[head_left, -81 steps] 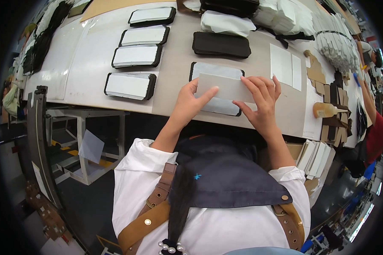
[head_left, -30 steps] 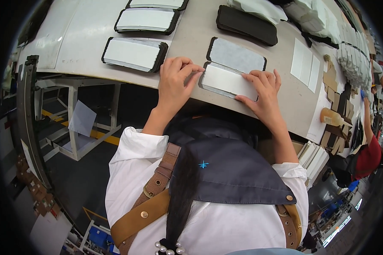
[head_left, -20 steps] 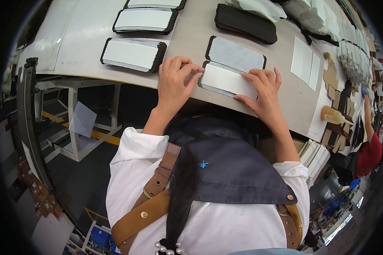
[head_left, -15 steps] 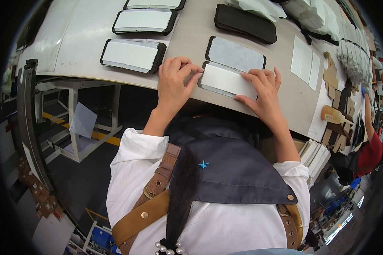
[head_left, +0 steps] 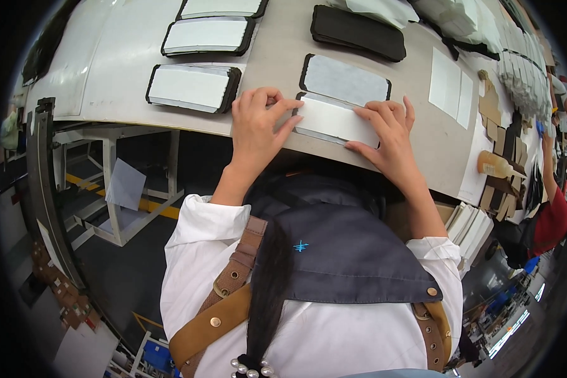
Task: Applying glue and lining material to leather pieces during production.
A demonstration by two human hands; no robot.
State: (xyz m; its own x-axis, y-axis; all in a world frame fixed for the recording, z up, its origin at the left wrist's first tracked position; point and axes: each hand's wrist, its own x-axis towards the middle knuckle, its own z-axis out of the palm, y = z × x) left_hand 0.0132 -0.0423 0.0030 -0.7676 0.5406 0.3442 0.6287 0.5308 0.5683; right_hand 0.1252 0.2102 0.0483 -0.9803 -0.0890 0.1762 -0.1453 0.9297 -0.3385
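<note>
White strip (head_left: 334, 118): lies on a black-edged grey panel (head_left: 319, 137) near the front edge of the tabletop (head_left: 425, 154).
Left hand (head_left: 256, 128): thumb and forefinger tips slightly apart at the strip's left end; cannot tell whether they grip.
Right hand (head_left: 389, 132): clamped across the strip's right part.
Just beyond: second grey panel (head_left: 345, 80).

No word or number can be read, though a small bright-blue mark (head_left: 301, 246) of crossed strokes stands on the dark apron (head_left: 353, 255).
</note>
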